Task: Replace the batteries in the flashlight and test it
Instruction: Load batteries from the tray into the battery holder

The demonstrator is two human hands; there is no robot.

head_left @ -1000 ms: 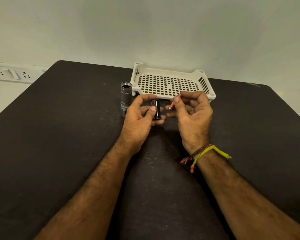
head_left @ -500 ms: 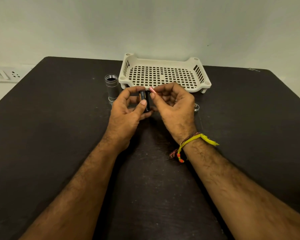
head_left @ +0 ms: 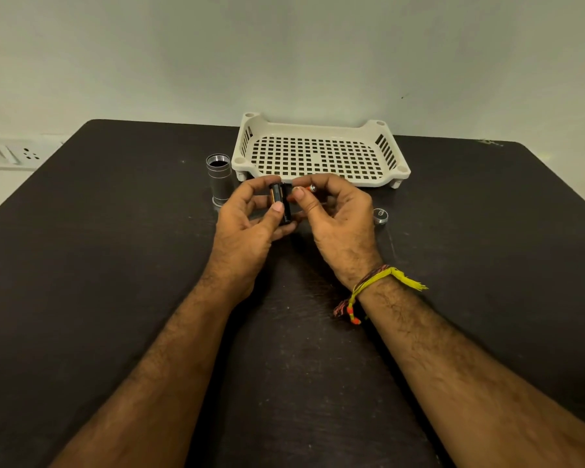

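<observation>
Dark, matte table [head_left: 115,298], scuffed and flecked with pale specks, filling most of the view and butting against a plain pale wall [head_left: 284,55]. White switch-and-socket panel [head_left: 7,153] on the wall at far left, level with the table's back edge. At the back centre, a cream perforated plastic tray [head_left: 390,153], resting on short legs, nothing visible inside. Just left of the tray, apart from it, the silver flashlight body [head_left: 219,180] standing upright with its threaded open end up. Right of the hands, a small silver cap [head_left: 381,216] lying alone on the table. Both forearms reaching in from the bottom edge, meeting in front of the tray and hiding part of its near rim. Left hand [head_left: 247,228] pinching a black battery holder [head_left: 282,204] between thumb and fingers, held roughly upright above the table, with 1 dark battery seated in its side; the holder's lower end hidden behind the thumb and palm. Right hand [head_left: 335,224] curled, thumb and forefinger gripping a small orange battery [head_left: 309,188], only its metal tip and a short orange stretch showing past the fingers. Battery right beside the holder's top; contact between them not discernible. Yellow, orange and brown thread bracelet [head_left: 375,285] around the right wrist, its yellow tail sticking out to the right.
</observation>
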